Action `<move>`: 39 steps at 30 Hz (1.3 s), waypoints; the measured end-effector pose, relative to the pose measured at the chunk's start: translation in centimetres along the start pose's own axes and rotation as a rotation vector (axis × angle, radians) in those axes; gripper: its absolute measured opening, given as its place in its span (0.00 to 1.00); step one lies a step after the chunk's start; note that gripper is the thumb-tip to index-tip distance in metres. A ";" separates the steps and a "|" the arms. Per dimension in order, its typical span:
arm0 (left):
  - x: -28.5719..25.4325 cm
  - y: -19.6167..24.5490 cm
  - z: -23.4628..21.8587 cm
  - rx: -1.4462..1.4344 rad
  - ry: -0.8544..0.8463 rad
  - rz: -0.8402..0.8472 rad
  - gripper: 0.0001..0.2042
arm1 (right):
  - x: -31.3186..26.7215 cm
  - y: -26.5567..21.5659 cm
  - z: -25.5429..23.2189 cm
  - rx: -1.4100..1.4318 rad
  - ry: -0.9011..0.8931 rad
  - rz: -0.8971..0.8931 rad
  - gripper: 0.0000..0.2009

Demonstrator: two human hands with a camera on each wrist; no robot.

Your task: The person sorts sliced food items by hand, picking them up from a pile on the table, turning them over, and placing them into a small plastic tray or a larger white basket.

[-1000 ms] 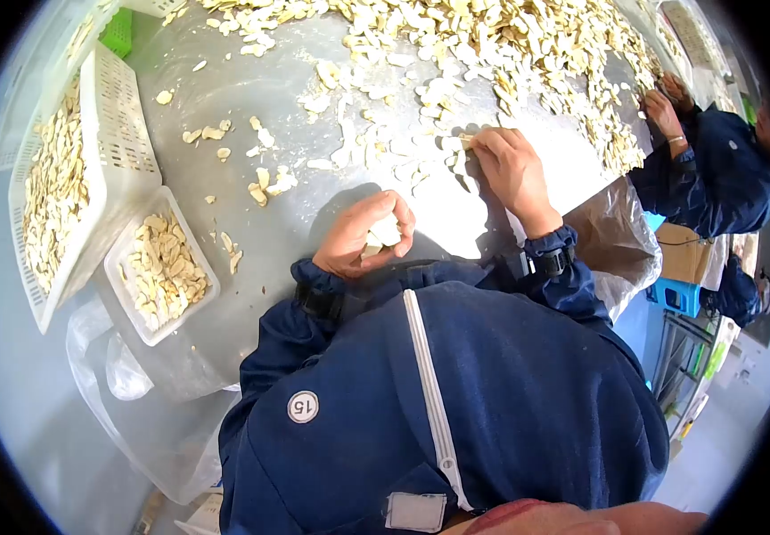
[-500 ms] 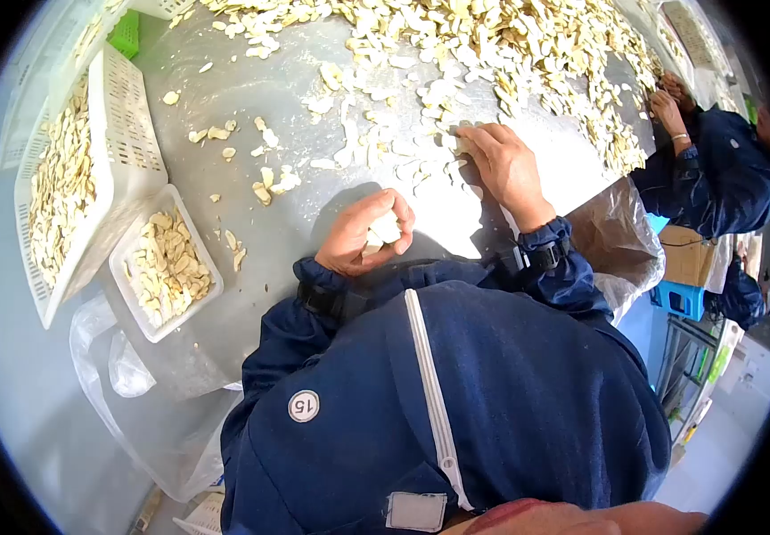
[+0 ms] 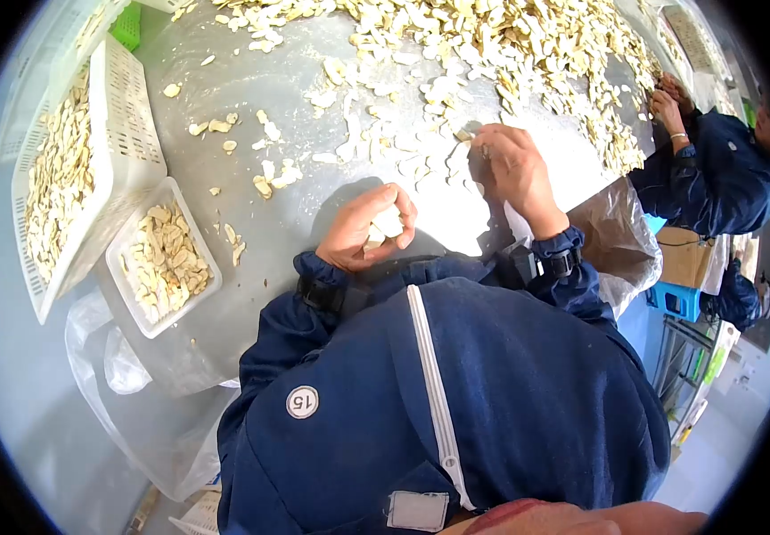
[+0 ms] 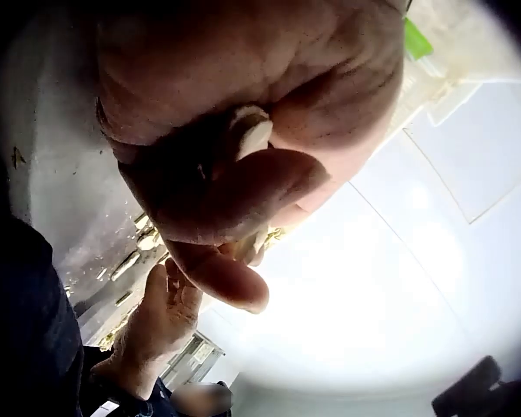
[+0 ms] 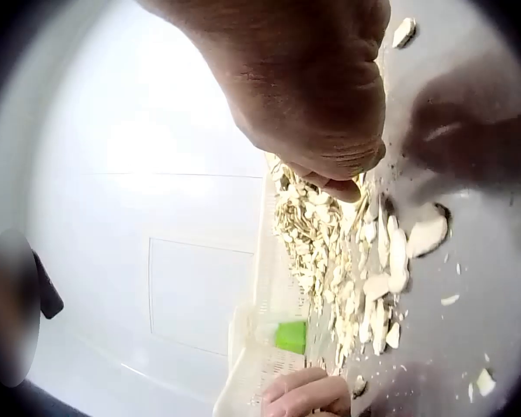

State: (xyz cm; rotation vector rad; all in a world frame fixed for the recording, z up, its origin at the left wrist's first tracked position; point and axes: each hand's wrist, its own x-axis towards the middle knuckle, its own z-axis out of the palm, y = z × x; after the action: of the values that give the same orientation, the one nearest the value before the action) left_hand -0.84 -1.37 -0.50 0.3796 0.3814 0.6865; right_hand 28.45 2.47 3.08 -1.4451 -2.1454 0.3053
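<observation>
In the head view my left hand (image 3: 363, 230) is curled around several pale slices with brownish rims. The left wrist view shows one held slice (image 4: 253, 135) poking out between palm and fingers; the rest are mostly hidden. To its right, my right hand (image 3: 520, 178) is low over the metal table (image 3: 251, 80), its bent fingertips right beside a brown-edged slice (image 3: 463, 135). I cannot tell whether a slice is between these fingers. From the right wrist, loose slices (image 5: 398, 261) lie just past the fingertips. A large heap of slices (image 3: 528, 45) spreads across the far side.
At the left, a tall white perforated basket (image 3: 126, 116) and a small white tray (image 3: 214, 290) hold more slices. Small scraps (image 3: 274, 178) lie between tray and hands. A clear plastic bag (image 3: 617, 227) hangs at the right edge. Another person (image 3: 715, 169) works at the far right.
My right hand first slid slightly toward the slices with fingers stretched, then drew back and bent its fingers. The left hand stays in place, still holding its slices.
</observation>
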 end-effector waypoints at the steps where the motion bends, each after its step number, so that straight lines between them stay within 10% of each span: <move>1: 0.1 0.1 0.0 0.022 -0.001 0.005 0.16 | 0.1 0.4 -0.3 -0.035 0.002 0.018 0.14; 8: 0.1 -0.3 -0.5 -0.008 0.021 -0.019 0.16 | 1.3 -1.2 -0.4 -0.127 -0.129 -0.138 0.16; 11: 0.5 -1.4 -1.7 0.392 -0.059 0.221 0.17 | 0.9 -0.3 -0.7 -0.089 -0.079 -0.095 0.10; 14: 0.0 0.3 -0.7 0.082 -0.084 -0.026 0.21 | 0.9 -2.8 -1.7 0.174 -0.236 0.367 0.11; 18: 0.5 -0.3 -0.1 -0.079 0.034 0.010 0.27 | 1.2 -6.4 -0.2 0.956 -0.345 0.400 0.13; 22: 0.1 0.4 1.2 -0.087 0.103 -0.014 0.25 | 3.0 -5.7 2.7 -0.051 -0.160 -0.144 0.09; 29: 0.0 -0.2 -0.9 0.010 0.000 -0.036 0.20 | 2.9 -5.6 2.9 -0.022 -0.308 -0.078 0.09; 39: 0.4 -0.2 0.4 -0.116 0.039 0.020 0.27 | 1.6 -5.8 -0.7 0.364 -0.023 0.010 0.13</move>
State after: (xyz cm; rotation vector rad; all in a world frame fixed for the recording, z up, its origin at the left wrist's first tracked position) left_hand -0.29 -1.37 -0.30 0.2603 0.3733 0.7331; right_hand 23.82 1.50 6.81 -1.2466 -1.9722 0.6801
